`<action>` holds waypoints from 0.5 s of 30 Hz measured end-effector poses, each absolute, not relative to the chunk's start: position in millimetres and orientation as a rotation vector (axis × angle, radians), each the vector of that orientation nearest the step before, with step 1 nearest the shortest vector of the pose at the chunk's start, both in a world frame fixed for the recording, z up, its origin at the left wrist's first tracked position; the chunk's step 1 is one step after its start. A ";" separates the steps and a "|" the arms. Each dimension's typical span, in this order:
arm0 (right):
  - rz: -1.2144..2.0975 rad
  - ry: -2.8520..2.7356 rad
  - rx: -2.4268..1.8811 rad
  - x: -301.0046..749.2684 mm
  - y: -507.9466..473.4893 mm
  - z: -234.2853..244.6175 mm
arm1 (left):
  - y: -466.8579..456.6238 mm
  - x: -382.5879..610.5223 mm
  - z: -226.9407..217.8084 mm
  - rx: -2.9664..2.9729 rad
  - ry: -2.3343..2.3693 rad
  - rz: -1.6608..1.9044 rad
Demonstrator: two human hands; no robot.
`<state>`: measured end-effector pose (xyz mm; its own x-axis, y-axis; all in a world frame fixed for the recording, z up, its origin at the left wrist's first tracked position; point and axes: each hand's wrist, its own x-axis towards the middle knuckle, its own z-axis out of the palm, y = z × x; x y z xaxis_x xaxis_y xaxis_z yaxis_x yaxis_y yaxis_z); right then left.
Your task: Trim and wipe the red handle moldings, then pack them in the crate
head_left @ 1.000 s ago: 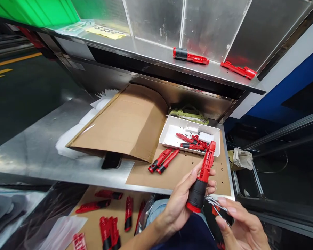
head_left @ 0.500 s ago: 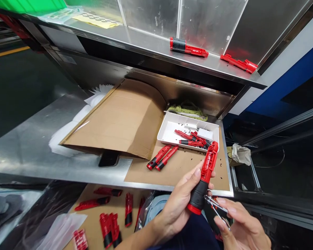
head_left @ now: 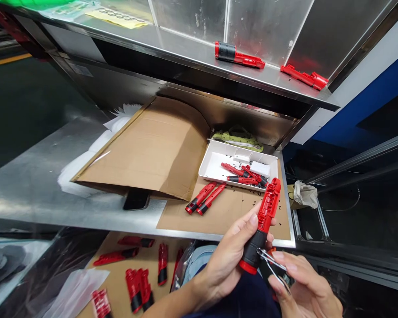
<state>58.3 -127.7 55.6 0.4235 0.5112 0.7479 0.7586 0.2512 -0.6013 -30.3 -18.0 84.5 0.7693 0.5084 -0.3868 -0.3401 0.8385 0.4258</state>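
Red-and-black tool handle [head_left: 260, 234] is at lower right of the frame, clenched in the left hand [head_left: 223, 256]. Farther left, two red parts [head_left: 200, 198] lie on a cardboard sheet [head_left: 239, 214] on the counter [head_left: 53, 185], below a white tray [head_left: 212, 168]. At the lower right corner, the right hand [head_left: 305, 285] pinches metal tweezers [head_left: 273, 265], their tips against the black grip.

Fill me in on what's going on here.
A person's left hand grips a red-and-black plastic handle, while the right hand holds a small metal wire tool up to its black end. More red-and-black handles lie on a cardboard sheet and in a white tray strewn with small black bits. Red parts also sit on the steel shelf above.
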 end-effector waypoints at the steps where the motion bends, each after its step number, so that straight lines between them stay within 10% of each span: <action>1: -0.237 -1.221 -1.405 58.0 -127.8 56.2 | -18.1 -30.2 84.7 0.344 0.514 0.468; 15: -0.223 -1.226 -1.359 57.6 -122.2 57.7 | -17.2 -28.8 80.9 0.347 0.520 0.436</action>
<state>57.6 -122.2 57.7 0.4197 0.5060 0.7535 0.7387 0.2919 -0.6075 -28.8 -17.2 80.9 0.7808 0.4806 -0.3993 -0.3089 0.8524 0.4220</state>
